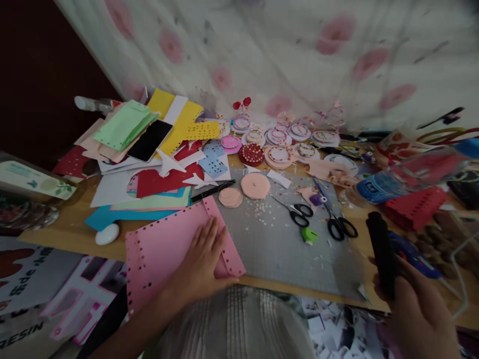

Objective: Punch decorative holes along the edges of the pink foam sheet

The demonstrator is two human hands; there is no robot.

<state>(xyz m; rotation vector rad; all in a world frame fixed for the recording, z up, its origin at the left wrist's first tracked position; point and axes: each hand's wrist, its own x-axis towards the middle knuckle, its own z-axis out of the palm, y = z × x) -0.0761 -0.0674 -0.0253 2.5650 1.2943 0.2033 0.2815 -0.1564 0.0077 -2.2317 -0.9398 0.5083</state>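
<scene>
My left hand (202,262) lies flat with its fingers stretched out on a pink foam sheet (164,249) with punched holes along its edges. The sheet overhangs the near edge of the wooden table (71,229). At the lower right, my right hand (415,309) is closed round a black tool (381,249) that stands upright near the table's front edge. I cannot make out what kind of tool it is. A blue and black tool (411,254) lies just beyond that hand.
A grey cutting mat (277,244) holds two pink discs (245,192), two black scissors (322,217) and a green bit (309,235). Coloured sheets and a phone (149,139) are stacked at left. Decorated round pieces (280,139) line the back. A plastic bottle (404,177) lies at right.
</scene>
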